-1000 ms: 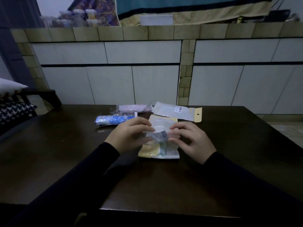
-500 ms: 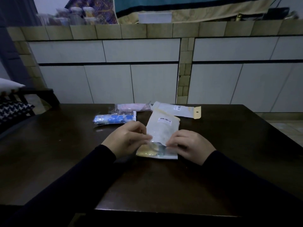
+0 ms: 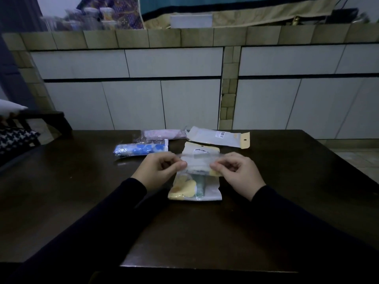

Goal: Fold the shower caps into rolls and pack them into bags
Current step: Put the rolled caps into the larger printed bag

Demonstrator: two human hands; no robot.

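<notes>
A clear bag (image 3: 194, 187) with a rolled yellow and green shower cap inside lies on the dark table (image 3: 82, 201) in front of me. Its upper flap, with a barcode label, is folded over. My left hand (image 3: 160, 169) pinches the flap's left edge and my right hand (image 3: 235, 171) pinches its right edge. Farther back lie a bagged blue cap roll (image 3: 141, 150), a bagged pink cap roll (image 3: 164, 133) and an empty bag (image 3: 218, 137) with a yellow hang tab.
White cabinet doors (image 3: 184, 103) under a tiled counter stand just behind the table's far edge. A chair with a patterned cushion (image 3: 14, 138) sits at the left. The table's near edge runs close to my body.
The bag's upper part was standing up between my hands; now it is bent down over the bag, and both hands have moved outward to its side edges.
</notes>
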